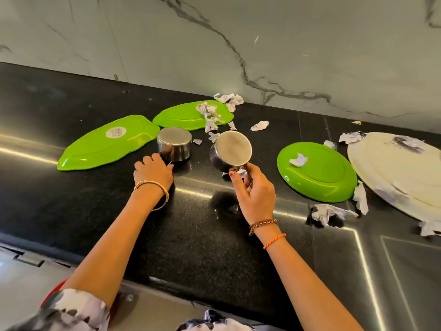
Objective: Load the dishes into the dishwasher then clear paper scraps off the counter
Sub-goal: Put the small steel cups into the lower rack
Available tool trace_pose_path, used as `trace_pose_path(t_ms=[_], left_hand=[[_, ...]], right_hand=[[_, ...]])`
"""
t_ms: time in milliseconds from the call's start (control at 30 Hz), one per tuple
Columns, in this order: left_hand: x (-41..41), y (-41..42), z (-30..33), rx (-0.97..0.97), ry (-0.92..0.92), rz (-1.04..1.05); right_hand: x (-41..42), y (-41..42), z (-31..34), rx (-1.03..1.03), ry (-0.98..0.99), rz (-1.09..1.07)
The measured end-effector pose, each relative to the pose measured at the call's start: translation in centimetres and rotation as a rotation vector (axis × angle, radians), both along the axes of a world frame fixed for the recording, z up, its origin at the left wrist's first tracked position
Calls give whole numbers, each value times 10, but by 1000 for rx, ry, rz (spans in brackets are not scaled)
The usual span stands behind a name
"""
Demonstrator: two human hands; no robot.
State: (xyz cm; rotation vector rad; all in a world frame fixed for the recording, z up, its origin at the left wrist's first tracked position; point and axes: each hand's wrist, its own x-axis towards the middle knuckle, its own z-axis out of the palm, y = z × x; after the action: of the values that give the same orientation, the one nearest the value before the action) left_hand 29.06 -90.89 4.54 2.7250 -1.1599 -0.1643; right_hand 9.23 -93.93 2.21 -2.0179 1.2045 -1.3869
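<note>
My right hand (253,189) grips a steel cup (231,150) by its rim and holds it tilted above the black counter (195,235), base toward me. My left hand (154,170) reaches a second steel cup (174,144) that stands upside down on the counter; its fingers curl at the cup's near side. Two green leaf-shaped plates (105,145) (183,114), a round green plate (317,173) and a large white plate (401,173) lie face down. Torn paper scraps (229,100) lie among and on them.
A marble backsplash (238,44) rises behind the counter. More scraps (329,212) lie near the right front. The counter's front edge runs across below my forearms, with a pale surface (23,283) beneath it at the lower left.
</note>
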Motion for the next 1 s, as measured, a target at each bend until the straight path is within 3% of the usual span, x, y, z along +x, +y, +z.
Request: trace_pose_path(t_ms=[133,233,333,433,533,700,1000], left_hand=[[-8,-11,10,-65,143,-10],[-14,-16,16,-289,264,-144],[-33,-16,28,-528,506,-253],[-63,-17,42,-557,750,-356],[-99,-17,53,-522,1086,-456],[-175,-11,53,-401,1365,-702],[-316,111,48,-3,1584,-1352]], right_hand=[[-3,1,1,5,-46,-31],[-9,3,0,20,-104,-50],[-18,8,3,27,-205,-99],[-34,17,7,12,-313,-181],[-61,33,10,9,-401,-361],[-113,89,13,-41,-529,-715],[-169,287,22,-196,-434,-1460]])
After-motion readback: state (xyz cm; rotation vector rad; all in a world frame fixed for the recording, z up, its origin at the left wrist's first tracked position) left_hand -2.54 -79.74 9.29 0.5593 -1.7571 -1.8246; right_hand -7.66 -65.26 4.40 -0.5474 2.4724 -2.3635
